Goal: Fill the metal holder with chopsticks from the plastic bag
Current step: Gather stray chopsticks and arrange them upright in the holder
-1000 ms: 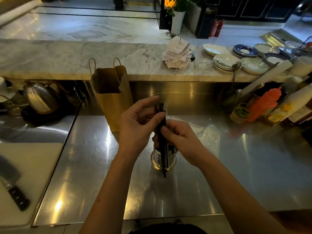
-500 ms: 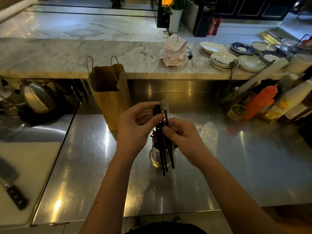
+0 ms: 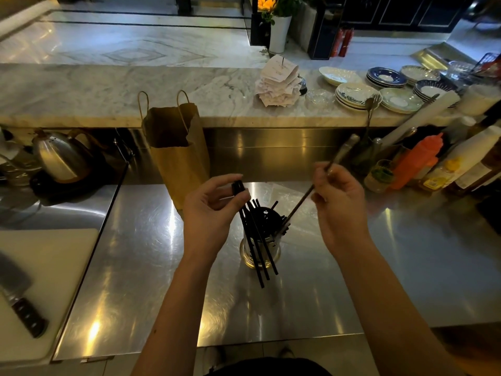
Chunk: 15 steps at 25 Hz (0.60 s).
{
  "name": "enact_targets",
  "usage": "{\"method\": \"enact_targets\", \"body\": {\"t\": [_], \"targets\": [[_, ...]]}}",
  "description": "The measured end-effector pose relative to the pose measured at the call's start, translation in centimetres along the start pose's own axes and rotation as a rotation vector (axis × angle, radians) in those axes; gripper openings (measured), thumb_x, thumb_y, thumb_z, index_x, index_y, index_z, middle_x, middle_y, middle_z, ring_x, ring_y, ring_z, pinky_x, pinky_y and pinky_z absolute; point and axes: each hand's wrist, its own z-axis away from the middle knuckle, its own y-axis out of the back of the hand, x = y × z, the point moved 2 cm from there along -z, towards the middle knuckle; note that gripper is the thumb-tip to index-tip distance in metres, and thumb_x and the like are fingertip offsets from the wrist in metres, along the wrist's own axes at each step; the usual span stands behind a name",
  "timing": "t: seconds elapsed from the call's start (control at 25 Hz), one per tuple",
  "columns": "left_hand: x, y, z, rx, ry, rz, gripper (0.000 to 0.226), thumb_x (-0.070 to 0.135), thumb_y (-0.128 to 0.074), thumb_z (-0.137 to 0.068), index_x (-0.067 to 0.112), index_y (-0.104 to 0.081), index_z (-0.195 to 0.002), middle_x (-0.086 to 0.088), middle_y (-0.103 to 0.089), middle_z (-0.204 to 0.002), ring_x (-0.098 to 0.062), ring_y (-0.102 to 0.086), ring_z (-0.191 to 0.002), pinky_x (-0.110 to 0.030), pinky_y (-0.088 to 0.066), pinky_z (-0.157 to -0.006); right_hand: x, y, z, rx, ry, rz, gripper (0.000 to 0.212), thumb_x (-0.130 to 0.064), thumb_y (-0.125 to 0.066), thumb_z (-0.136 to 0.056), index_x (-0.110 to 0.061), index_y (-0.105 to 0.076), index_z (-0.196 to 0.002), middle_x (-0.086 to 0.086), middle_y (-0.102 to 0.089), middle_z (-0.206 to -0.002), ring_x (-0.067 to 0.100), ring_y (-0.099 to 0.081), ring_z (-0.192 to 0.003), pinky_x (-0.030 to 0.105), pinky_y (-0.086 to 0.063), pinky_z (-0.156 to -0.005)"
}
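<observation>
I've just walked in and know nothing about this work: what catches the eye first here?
Two hands over a steel counter: the left hand pinches a bundle of black chopsticks, the right hand lifts a single one. Between them stands a metal holder already bristling with chopsticks; behind stands a brown paper bag.

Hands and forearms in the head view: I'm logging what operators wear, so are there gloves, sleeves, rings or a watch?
Both the left hand and right hand are bare, without gloves. No ring, watch or bracelet shows. Both forearms are uncovered, with no sleeve in view. A dark garment shows at the bottom edge.
</observation>
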Motion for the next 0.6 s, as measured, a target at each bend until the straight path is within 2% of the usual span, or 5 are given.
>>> {"method": "enact_targets", "body": {"t": [0.08,0.2,0.36,0.48,0.6], "targets": [[-0.5,0.1,0.3,0.007,0.047,0.044,0.031,0.008,-0.076,-0.078,0.018,-0.070,-0.106,-0.004,-0.075,-0.096,-0.013,-0.073,-0.087,-0.033,-0.059,-0.083,-0.6,0.7,-0.1,0.077,0.046,-0.180,0.022,-0.002,-0.056,-0.092,-0.017,-0.061,-0.077,-0.013,-0.065,-0.081,0.002,-0.053,-0.071,0.021,-0.043,-0.067],[-1.1,0.0,0.6,0.028,0.109,0.116,0.032,0.007,-0.076,-0.078,0.017,-0.070,-0.108,-0.010,-0.075,-0.097,-0.019,-0.073,-0.091,-0.040,-0.059,-0.085,-0.5,0.2,1.0,0.084,0.089,-0.311,0.007,-0.007,-0.066,-0.081,-0.014,-0.066,-0.082,-0.003,-0.068,-0.080,0.008,-0.065,-0.077,0.023,-0.053,-0.074],[-1.0,-0.2,0.9,0.054,0.145,0.245,0.032,0.005,-0.073,-0.079,0.017,-0.068,-0.108,-0.017,-0.073,-0.099,-0.026,-0.072,-0.093,-0.040,-0.058,-0.086,1.3,-0.7,3.9,-0.015,0.135,-0.098,0.015,-0.007,-0.073,-0.072,-0.007,-0.072,-0.087,0.006,-0.075,-0.086,0.023,-0.071,-0.086,0.029,-0.057,-0.080],[-0.7,-0.1,1.3,0.069,0.158,0.337,0.035,0.009,-0.072,-0.075,0.015,-0.067,-0.109,-0.018,-0.072,-0.102,-0.025,-0.072,-0.094,-0.037,-0.058,-0.085,2.5,-0.8,5.7,-0.107,0.069,-0.038,0.013,0.004,-0.069,-0.076,0.001,-0.070,-0.089,0.010,-0.076,-0.088,0.022,-0.073,-0.086,0.025,-0.057,-0.076],[-0.7,0.2,1.7,0.085,0.170,0.377,0.041,0.016,-0.072,-0.069,0.015,-0.066,-0.109,-0.021,-0.069,-0.106,-0.027,-0.071,-0.097,-0.036,-0.058,-0.085,3.5,-0.5,6.7,-0.149,0.048,0.053,0.012,0.010,-0.067,-0.079,0.000,-0.068,-0.087,0.004,-0.076,-0.085,0.018,-0.074,-0.082,0.021,-0.057,-0.072]]}}
